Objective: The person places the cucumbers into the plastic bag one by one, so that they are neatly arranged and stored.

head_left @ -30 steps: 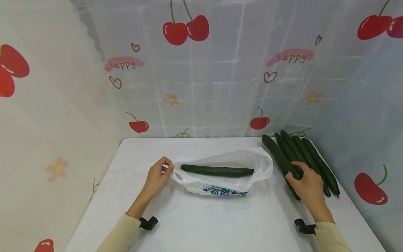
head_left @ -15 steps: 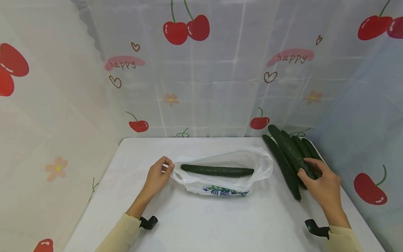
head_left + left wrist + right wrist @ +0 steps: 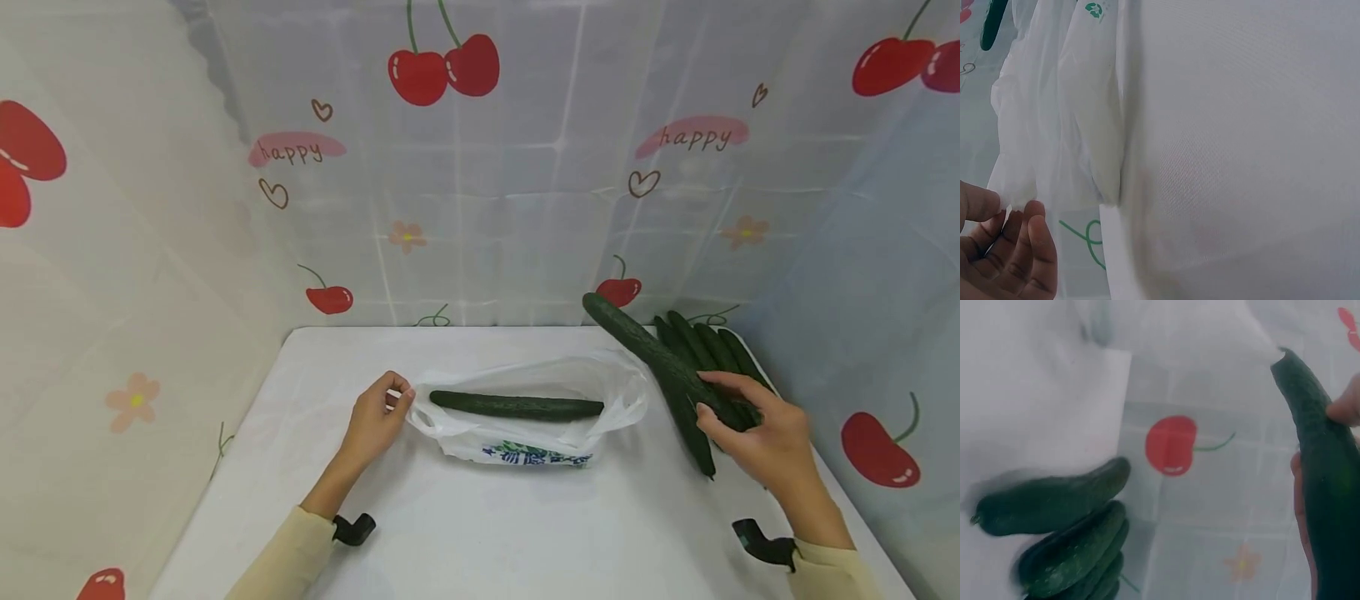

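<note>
At the left end of a white plastic bag (image 3: 461, 442), my left hand (image 3: 378, 421) pinches the rim between thumb and fingers; the left wrist view shows this grip on the thin plastic (image 3: 1019, 194). The bag lies with its mouth spread, and one dark green cucumber (image 3: 517, 406) rests lengthwise inside. My right hand (image 3: 776, 437) grips another cucumber (image 3: 633, 337) near its close end, raised above the others and slanting up to the left. In the right wrist view this held cucumber (image 3: 1335, 487) runs along the right edge, with thumb and fingers on it.
Several cucumbers (image 3: 722, 350) lie side by side at the table's back right. One (image 3: 693, 446) lies nearest the bag, partly under the held one. The white table (image 3: 525, 533) meets a cherry-printed curtain (image 3: 510, 208) behind and at both sides.
My right hand moved right from one cucumber, took hold of a cucumber and lifted it; its far end has swung left toward the bag. The left hand and bag stay put.
</note>
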Demonstrator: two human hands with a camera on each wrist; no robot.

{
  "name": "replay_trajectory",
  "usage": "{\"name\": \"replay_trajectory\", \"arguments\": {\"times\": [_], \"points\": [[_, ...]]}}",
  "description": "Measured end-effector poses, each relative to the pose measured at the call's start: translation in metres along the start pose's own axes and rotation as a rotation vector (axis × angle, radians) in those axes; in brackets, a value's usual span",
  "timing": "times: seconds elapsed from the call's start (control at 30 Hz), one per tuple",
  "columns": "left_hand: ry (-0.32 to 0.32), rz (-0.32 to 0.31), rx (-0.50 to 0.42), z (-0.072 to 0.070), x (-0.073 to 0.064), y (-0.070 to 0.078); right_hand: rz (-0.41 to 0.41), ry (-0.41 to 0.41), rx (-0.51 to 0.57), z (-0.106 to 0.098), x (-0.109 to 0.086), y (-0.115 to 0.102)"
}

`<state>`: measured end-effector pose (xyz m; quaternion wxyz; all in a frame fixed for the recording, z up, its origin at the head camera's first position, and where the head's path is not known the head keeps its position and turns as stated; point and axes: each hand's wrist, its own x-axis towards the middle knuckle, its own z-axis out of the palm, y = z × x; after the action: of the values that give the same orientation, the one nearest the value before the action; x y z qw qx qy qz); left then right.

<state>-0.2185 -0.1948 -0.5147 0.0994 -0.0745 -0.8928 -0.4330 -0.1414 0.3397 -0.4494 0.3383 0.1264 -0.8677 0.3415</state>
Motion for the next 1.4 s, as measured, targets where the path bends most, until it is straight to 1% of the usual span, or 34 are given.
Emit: {"name": "replay_trajectory", "arguments": {"times": [0.17,0.3,0.43,0.53,0.77,0.83,1.0,1.07,1.23,1.4], "points": [[-0.003,0.007,0.004,0.0,0.0,-0.001,-0.072,-0.109,0.08,0.006,0.005,-0.015],[-0.007,-0.006,-0.001,0.0,-0.001,-0.001,-0.129,-0.179,0.121,0.014,0.008,-0.024],[-0.01,-0.02,0.0,0.0,0.0,-0.001,-0.153,-0.257,0.147,0.023,0.009,-0.028],[-0.019,-0.019,0.005,0.001,0.0,-0.002,-0.171,-0.315,0.172,0.029,0.009,-0.03],[-0.013,-0.026,0.003,0.0,0.0,0.001,-0.247,-0.44,0.218,0.049,0.016,-0.042],[-0.015,-0.027,0.003,-0.001,0.0,0.001,-0.256,-0.478,0.211,0.056,0.019,-0.045],[-0.012,-0.02,0.008,-0.001,0.0,0.001,-0.255,-0.579,0.147,0.077,0.027,-0.05],[-0.011,-0.022,0.008,-0.001,0.001,0.002,-0.257,-0.611,0.142,0.085,0.03,-0.052],[-0.01,-0.031,0.016,-0.001,0.001,0.002,-0.256,-0.674,0.184,0.107,0.037,-0.053],[-0.004,-0.034,0.015,-0.002,0.001,0.001,-0.227,-0.73,0.214,0.13,0.043,-0.056]]}}
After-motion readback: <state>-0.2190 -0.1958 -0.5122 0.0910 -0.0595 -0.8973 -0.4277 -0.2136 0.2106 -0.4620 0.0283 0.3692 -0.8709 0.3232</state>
